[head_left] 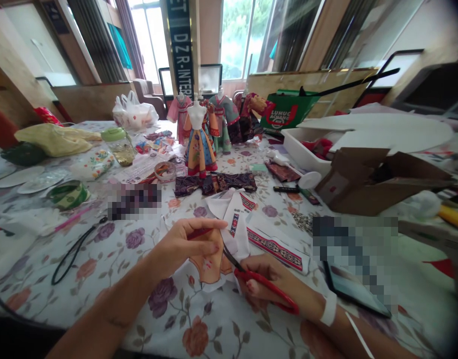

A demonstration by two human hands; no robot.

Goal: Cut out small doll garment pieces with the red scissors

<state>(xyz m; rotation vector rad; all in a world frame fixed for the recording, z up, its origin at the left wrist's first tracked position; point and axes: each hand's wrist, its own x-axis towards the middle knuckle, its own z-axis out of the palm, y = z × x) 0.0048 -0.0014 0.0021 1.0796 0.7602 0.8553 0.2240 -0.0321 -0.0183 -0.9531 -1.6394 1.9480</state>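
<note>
My left hand (193,238) pinches a piece of orange printed fabric (207,264) with a white margin, its thumb on the top. In my right hand (266,279) is a pair of scissors with red handles (279,293). Their dark blades meet the right edge of the fabric; how far they are apart I cannot tell. Just beyond lie white cloth pieces with patterned red and black bands (275,248). Behind these is a folded dark patterned cloth (216,183). A small white mannequin (196,117) in an orange and blue skirt stands farther back.
Several dressed doll mannequins (221,117) stand at the back. A brown cardboard box (354,182) and a white foam box (307,152) are on the right, with a phone-like device (358,289) nearer. Green tape (68,193) and a lidded jar (118,147) lie left on the floral tablecloth (120,319).
</note>
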